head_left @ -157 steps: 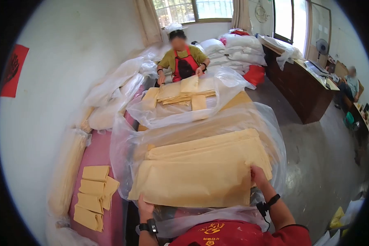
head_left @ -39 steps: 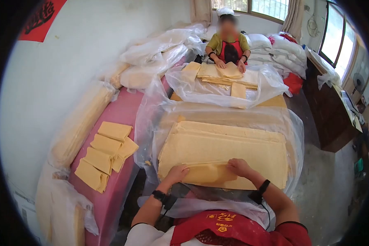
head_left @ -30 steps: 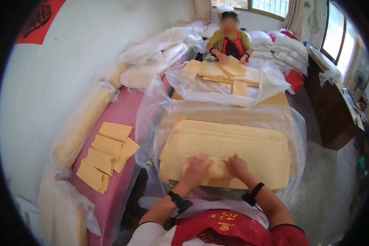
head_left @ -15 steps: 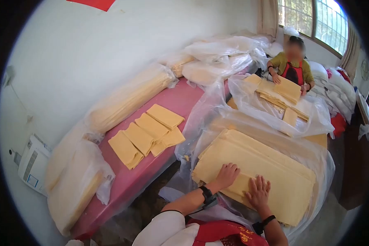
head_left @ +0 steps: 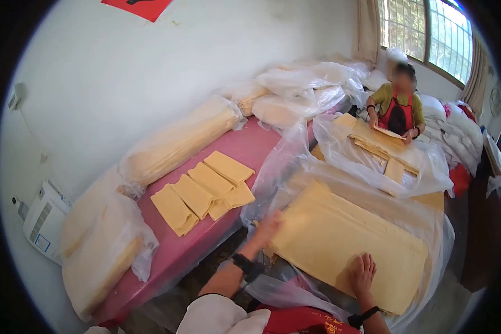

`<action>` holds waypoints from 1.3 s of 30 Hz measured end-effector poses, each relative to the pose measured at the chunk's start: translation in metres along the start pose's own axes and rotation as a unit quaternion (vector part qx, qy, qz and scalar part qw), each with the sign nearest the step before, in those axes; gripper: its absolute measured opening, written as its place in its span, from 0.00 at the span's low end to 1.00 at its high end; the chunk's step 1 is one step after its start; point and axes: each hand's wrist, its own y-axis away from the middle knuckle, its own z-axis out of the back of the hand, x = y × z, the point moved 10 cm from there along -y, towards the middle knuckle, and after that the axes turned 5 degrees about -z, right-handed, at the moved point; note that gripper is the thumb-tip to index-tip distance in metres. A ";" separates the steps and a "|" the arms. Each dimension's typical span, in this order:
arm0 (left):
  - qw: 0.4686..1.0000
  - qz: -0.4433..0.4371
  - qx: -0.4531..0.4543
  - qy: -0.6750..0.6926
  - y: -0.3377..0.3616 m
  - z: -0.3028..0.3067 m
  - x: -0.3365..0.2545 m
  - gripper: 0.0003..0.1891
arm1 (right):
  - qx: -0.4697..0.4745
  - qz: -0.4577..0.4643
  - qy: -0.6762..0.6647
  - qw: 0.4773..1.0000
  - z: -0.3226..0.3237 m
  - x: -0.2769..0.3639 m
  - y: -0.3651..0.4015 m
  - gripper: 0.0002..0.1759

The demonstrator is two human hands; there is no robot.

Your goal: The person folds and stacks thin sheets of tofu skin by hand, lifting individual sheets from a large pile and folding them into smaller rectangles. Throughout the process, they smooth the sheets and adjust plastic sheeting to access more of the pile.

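Note:
A broad stack of thin, pale yellow sheets [head_left: 339,234] lies on clear plastic in front of me. My right hand [head_left: 363,271] rests on the top sheet near the stack's front edge, fingers stretched out and holding nothing. At the stack's left edge is my left hand [head_left: 271,225], smeared by motion, its fingers unclear. Some torn scraps show by the left front corner, below that hand. Several folded yellow sheets [head_left: 206,189] lie overlapping on the pink-covered table to the left.
Across from me a person in a red apron [head_left: 398,106] holds a sheet over a second stack [head_left: 373,136] on plastic. Long plastic-wrapped bundles [head_left: 181,139] line the wall. White sacks [head_left: 451,125] are piled at the back right. A gap separates the two tables.
My left hand has swept left from the front of the stack to its left edge. My right hand has shifted slightly right and toward me. The other person has raised a sheet.

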 end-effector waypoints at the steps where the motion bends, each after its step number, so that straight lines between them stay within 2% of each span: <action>1: 0.995 0.078 -0.003 -0.056 -0.018 0.033 0.033 0.21 | 0.000 -0.005 0.000 1.000 -0.001 0.000 0.000 0.35; 2: 0.974 0.195 -0.089 0.072 -0.021 0.076 0.047 0.19 | 0.006 0.005 0.000 1.000 -0.003 0.002 0.001 0.34; 3: 0.949 0.147 -0.157 0.229 -0.034 0.099 0.068 0.18 | 0.009 0.011 0.005 1.000 -0.002 0.000 0.001 0.33; 5: 0.946 0.061 -0.318 0.011 -0.037 0.171 0.032 0.20 | -0.001 -0.002 0.011 1.000 0.008 0.004 0.000 0.32; 6: 0.950 0.055 -0.306 0.016 -0.039 0.164 0.024 0.20 | -0.003 0.002 0.003 1.000 0.010 0.012 -0.001 0.31; 8: 0.935 0.004 -0.308 -0.176 -0.025 0.157 -0.005 0.24 | -0.011 -0.007 0.004 1.000 0.011 0.017 0.000 0.31; 9: 0.982 0.048 -0.163 -0.085 -0.028 0.110 0.019 0.26 | -0.016 0.000 0.006 1.000 0.013 0.020 0.000 0.30; 10: 0.996 0.093 -0.012 0.008 -0.019 0.047 0.041 0.29 | -0.014 -0.008 0.007 1.000 0.013 0.019 0.000 0.30; 12: 0.995 0.036 0.051 -0.082 0.011 -0.033 0.037 0.31 | -0.020 0.006 0.006 1.000 0.018 0.022 0.001 0.30; 13: 0.995 0.033 0.055 -0.076 0.016 -0.045 0.027 0.31 | -0.021 0.001 0.012 1.000 0.016 0.019 0.001 0.30; 15: 0.981 0.159 0.018 -0.111 0.031 -0.047 0.026 0.31 | -0.007 0.005 0.009 1.000 0.011 0.014 0.003 0.31; 19: 0.971 0.187 0.033 -0.143 0.032 -0.024 0.029 0.29 | -0.007 0.022 0.010 1.000 0.010 0.014 0.009 0.31; 21: 0.983 0.132 0.057 -0.111 0.027 -0.020 0.032 0.27 | -0.011 0.015 0.027 0.999 0.009 0.014 0.006 0.32; 22: 0.983 0.136 0.054 -0.115 0.028 -0.015 0.038 0.27 | -0.010 0.019 0.023 1.000 0.007 0.016 0.005 0.32; 24: 0.986 0.143 0.085 0.001 0.032 -0.021 0.045 0.24 | -0.018 0.006 0.034 0.999 0.009 0.015 0.006 0.32; 25: 0.986 0.144 0.084 0.002 0.032 -0.019 0.048 0.24 | -0.018 0.007 0.035 0.999 0.010 0.016 0.004 0.32; 27: 0.957 0.187 0.065 0.211 0.042 -0.023 0.051 0.20 | -0.026 0.011 0.027 0.999 0.015 0.019 0.005 0.29; 28: 0.956 0.190 0.062 0.215 0.045 -0.023 0.050 0.20 | -0.023 0.014 0.031 0.999 0.014 0.021 0.002 0.29; 30: 0.963 0.122 0.090 0.224 0.043 -0.013 0.015 0.17 | -0.005 0.006 0.047 0.999 0.007 0.026 -0.006 0.27; 31: 0.961 0.128 0.085 0.229 0.047 -0.017 0.025 0.17 | 0.000 0.013 0.051 0.999 0.006 0.034 -0.011 0.27; 33: 0.941 0.130 0.080 0.303 0.048 -0.026 0.040 0.16 | 0.102 0.035 0.034 0.994 -0.011 0.060 -0.031 0.26; 34: 0.940 0.131 0.074 0.308 0.048 -0.026 0.041 0.16 | 0.102 0.040 0.039 0.993 -0.015 0.074 -0.041 0.26; 36: 0.853 0.272 0.111 0.433 0.056 -0.033 0.029 0.15 | 0.177 0.087 -0.084 0.977 -0.040 0.115 -0.055 0.22; 39: 0.867 0.272 0.132 0.395 0.047 -0.026 0.011 0.15 | 0.238 0.082 -0.191 0.949 -0.075 0.175 -0.084 0.19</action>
